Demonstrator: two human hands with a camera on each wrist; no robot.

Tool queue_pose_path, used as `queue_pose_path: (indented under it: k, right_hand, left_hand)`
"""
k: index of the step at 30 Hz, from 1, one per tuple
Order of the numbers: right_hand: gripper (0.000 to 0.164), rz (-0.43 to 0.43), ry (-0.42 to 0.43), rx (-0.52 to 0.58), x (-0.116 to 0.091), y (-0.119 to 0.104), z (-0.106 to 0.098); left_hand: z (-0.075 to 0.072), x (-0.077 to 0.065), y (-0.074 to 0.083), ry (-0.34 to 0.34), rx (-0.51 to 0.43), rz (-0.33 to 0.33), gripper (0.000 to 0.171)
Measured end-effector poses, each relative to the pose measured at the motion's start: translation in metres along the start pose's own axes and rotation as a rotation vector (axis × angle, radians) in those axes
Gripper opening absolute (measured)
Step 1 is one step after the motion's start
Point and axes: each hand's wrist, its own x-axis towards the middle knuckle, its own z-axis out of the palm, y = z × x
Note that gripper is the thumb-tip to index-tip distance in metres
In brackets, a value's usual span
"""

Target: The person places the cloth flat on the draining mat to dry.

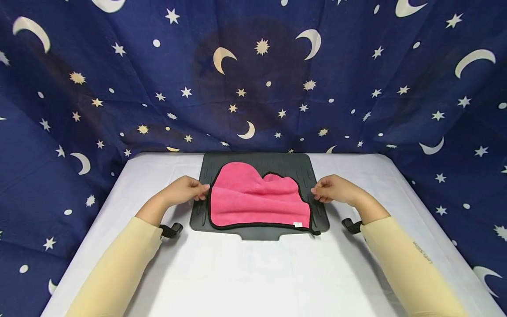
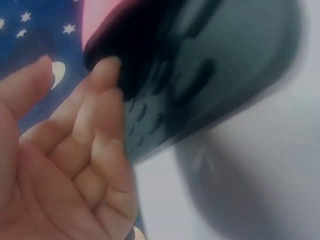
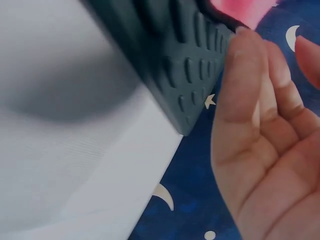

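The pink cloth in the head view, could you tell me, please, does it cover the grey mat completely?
No, the grey mat shows beyond the pink cloth on every side.

Dark lettering (image 1: 423, 252), apparently "Let'sSlim," runs lengthwise along outer side of person's right sleeve (image 1: 408, 273), head view. White label (image 1: 298, 224) on pink cloth (image 1: 257, 198), near edge toward right corner, too small to read.

This looks like a makeshift recording booth; whether it stands in a home or a lab cannot be told. A blue curtain (image 1: 261, 110) with moons and stars hangs behind the table (image 1: 253, 277) and along both its sides, and wrist cameras (image 1: 173, 230) show over the table.
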Motion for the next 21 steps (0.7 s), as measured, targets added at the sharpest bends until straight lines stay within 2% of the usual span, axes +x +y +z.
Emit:
queue_pose_path:
  k: [4,8,12,15,21]
  right_hand:
    - [0.025,-0.014,0.027,-0.022,0.01,-0.009,-0.008]
    - [0.025,0.002,0.048,-0.02,0.021,-0.015,-0.014]
    - [0.026,0.028,0.051,-0.005,0.032,-0.02,-0.017]
    - [0.026,0.034,0.043,0.001,0.043,-0.021,-0.017]
    - [0.033,0.079,0.017,-0.039,0.07,-0.021,-0.011]
  left_hand:
    - [-0.009,0.01,0.004,0.094,0.009,0.005,0.04]
    - [-0.014,0.02,0.008,0.153,0.0,-0.005,0.04]
    - [-0.014,0.032,0.012,0.171,0.022,-0.009,0.039]
    - [-0.011,0.041,0.014,0.179,0.084,-0.016,0.037]
    - [-0.001,0.051,0.019,0.179,0.215,-0.124,0.037]
